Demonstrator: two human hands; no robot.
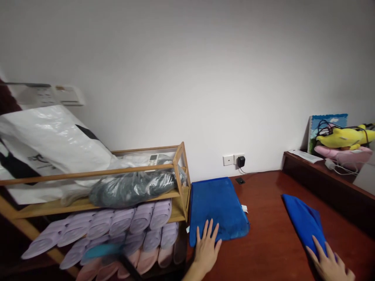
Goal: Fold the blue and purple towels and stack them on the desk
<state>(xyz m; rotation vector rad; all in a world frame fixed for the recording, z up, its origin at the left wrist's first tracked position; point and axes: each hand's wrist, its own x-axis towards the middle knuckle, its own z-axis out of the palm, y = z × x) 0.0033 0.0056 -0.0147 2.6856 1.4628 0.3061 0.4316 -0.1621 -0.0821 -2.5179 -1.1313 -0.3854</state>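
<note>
My left hand (206, 249) has its fingers spread, with the fingertips resting on the near edge of a flat blue fabric piece (215, 207). That piece lies on the reddish-brown wooden tabletop (263, 199), with small white tags at its sides. Further right, my right hand (329, 261) lies over the lower end of a smaller folded blue cloth (306, 216). Its fingers are stretched out and apart on the cloth. Part of the right hand is cut off by the bottom edge of the view.
On the left a wooden rack (181, 183) holds a white bag (52, 144), a plastic-wrapped dark bundle (129, 189) and several lilac slippers (121, 220). A black plug (241, 161) sits in the wall socket. A raised ledge (331, 183) at right carries a yellow plush toy (342, 137).
</note>
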